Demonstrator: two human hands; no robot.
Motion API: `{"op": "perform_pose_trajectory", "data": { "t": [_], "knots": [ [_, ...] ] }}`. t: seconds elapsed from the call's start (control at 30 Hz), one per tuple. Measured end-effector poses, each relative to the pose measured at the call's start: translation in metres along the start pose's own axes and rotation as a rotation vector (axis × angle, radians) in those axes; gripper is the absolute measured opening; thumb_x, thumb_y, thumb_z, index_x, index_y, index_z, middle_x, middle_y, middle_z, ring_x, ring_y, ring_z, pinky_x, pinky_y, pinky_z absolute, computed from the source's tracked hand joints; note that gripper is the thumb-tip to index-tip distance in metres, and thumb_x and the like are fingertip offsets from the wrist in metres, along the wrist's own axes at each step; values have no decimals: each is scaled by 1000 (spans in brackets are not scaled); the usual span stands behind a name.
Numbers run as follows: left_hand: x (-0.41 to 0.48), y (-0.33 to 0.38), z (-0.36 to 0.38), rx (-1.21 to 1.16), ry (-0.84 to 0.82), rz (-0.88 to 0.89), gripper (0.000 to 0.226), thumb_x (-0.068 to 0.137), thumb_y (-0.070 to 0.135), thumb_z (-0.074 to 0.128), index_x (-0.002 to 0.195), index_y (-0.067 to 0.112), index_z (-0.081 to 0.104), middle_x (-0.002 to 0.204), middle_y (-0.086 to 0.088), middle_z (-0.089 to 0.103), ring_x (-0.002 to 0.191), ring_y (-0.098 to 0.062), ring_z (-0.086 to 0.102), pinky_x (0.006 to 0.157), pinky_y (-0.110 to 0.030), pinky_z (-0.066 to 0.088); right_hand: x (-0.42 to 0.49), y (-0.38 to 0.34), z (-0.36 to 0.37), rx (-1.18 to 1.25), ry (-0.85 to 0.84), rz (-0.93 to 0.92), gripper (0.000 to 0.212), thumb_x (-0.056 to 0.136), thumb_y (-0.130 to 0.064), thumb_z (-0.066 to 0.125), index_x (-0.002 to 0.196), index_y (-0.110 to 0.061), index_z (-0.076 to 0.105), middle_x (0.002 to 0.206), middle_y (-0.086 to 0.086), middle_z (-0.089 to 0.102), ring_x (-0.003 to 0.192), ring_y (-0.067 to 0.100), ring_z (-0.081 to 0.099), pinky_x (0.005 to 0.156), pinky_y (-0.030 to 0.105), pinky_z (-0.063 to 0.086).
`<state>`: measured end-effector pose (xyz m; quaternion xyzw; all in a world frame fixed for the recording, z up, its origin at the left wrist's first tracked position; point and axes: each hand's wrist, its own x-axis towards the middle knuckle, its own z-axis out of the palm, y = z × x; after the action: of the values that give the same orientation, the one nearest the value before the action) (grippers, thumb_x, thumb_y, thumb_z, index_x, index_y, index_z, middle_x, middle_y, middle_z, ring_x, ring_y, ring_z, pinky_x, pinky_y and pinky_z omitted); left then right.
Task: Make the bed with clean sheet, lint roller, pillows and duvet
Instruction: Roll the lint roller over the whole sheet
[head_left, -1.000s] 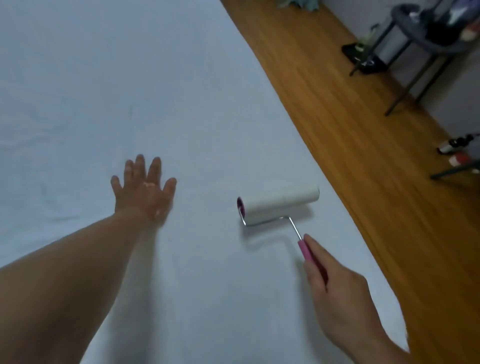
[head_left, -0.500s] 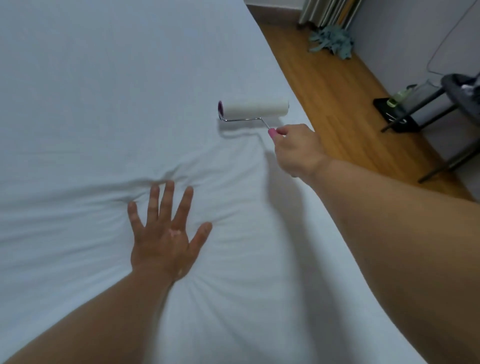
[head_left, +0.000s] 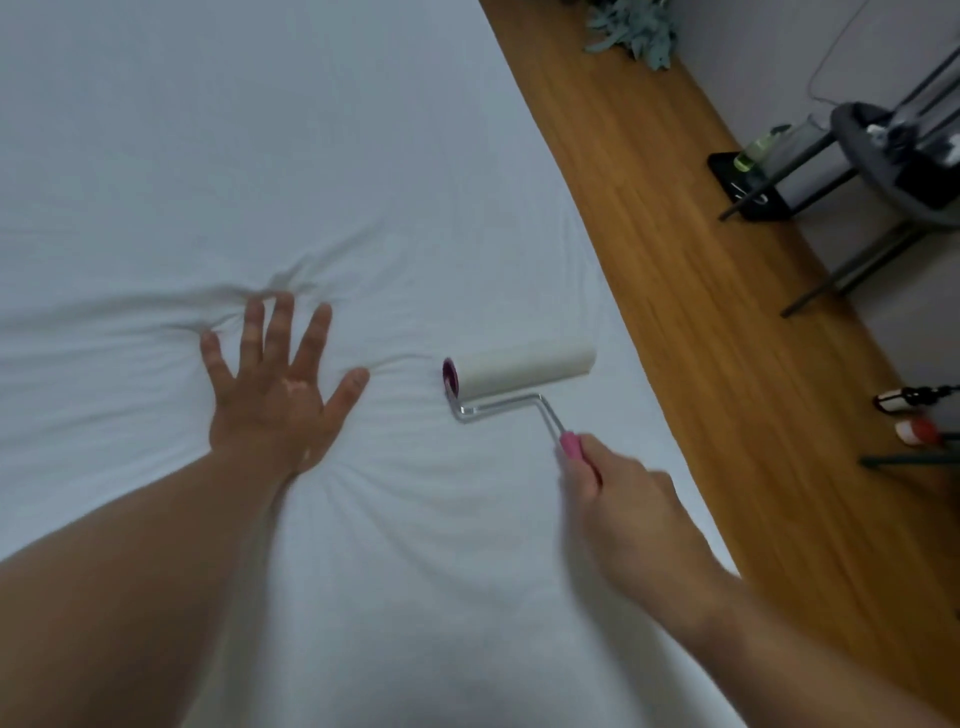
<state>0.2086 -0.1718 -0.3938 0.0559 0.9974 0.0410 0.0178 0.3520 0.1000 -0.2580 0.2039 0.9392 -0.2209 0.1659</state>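
Note:
A white sheet (head_left: 260, 130) covers the bed and fills most of the view. My left hand (head_left: 278, 389) presses flat on it with fingers spread, and creases fan out from under the palm. To its right a lint roller (head_left: 524, 371) with a white roll, metal frame and pink handle lies on the sheet near the bed's right edge. My right hand (head_left: 628, 514) grips the pink handle. No pillows or duvet are in view.
A wooden floor (head_left: 727, 338) runs along the bed's right side. A grey-green cloth heap (head_left: 634, 28) lies at the far end. A dark metal-legged stand (head_left: 893, 156) and small bottles (head_left: 909, 410) stand by the wall at right.
My right hand has pulled the roller back toward me over the sheet after pushing it far out. My left hand stays pressed on the sheet.

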Motion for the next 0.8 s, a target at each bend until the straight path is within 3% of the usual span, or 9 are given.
{"op": "perform_pose_trajectory", "data": {
  "t": [0.13,0.23,0.33,0.37,0.43,0.5,0.57,0.67,0.8],
  "knots": [
    [0,1,-10,9,-82,-18,85,83,82,-7,156,38,-10,166,3,-13,151,-21,-17,117,-60,-10,-84,46,6,46,-95,143,47,93,-70,9,111,-43,44,74,-3,63,72,16,61,67,37,49],
    [-1,5,-24,37,-189,-45,87,81,83,-8,155,37,-15,165,3,-18,151,-22,-19,118,-60,-11,-130,82,19,11,-97,246,84,61,-89,-16,128,-56,22,85,-4,64,78,14,61,77,32,52],
    [-21,23,-34,18,-237,-94,89,82,81,-7,157,32,-13,165,-1,-18,152,-25,-17,119,-60,-8,-170,110,38,-93,-70,326,99,35,-93,-37,122,-74,6,71,-2,60,61,14,54,64,26,51],
    [-34,32,-35,3,-233,-92,89,84,80,-5,157,30,-13,165,-3,-18,152,-26,-17,119,-60,-7,-182,118,40,-94,-59,324,90,47,-96,-28,114,-80,30,57,-2,52,47,13,45,52,26,48],
    [-61,50,-34,-15,-229,-56,86,86,78,-3,156,30,-14,165,-5,-19,151,-27,-17,119,-59,-8,-203,135,52,-34,28,161,64,84,-84,26,102,-49,75,38,-6,16,30,9,11,31,18,29],
    [-84,64,-30,-24,-232,-19,82,88,76,-3,155,33,-17,164,-5,-21,151,-26,-19,118,-59,-10,-211,140,57,-160,202,67,35,84,-55,63,101,-31,81,44,-9,-2,31,11,-2,28,16,19],
    [-96,72,-26,-25,-224,2,77,89,74,-4,154,34,-20,163,-5,-24,150,-26,-22,118,-59,-11,-206,121,44,-144,37,158,37,98,-56,42,121,-44,69,47,-8,12,34,12,26,38,20,36],
    [-96,72,-18,-14,-196,18,73,91,70,-7,153,35,-22,163,-5,-25,149,-25,-25,118,-60,-11,-169,93,30,-67,-16,222,40,98,-66,18,135,-63,30,79,-4,52,79,20,61,83,32,53],
    [-94,70,-3,-1,-128,7,70,93,67,-8,154,34,-20,164,-4,-22,150,-25,-24,118,-59,-11,-86,48,32,20,6,56,34,104,-54,16,114,-37,44,81,-1,60,85,32,63,72,38,47]
  ]
}}
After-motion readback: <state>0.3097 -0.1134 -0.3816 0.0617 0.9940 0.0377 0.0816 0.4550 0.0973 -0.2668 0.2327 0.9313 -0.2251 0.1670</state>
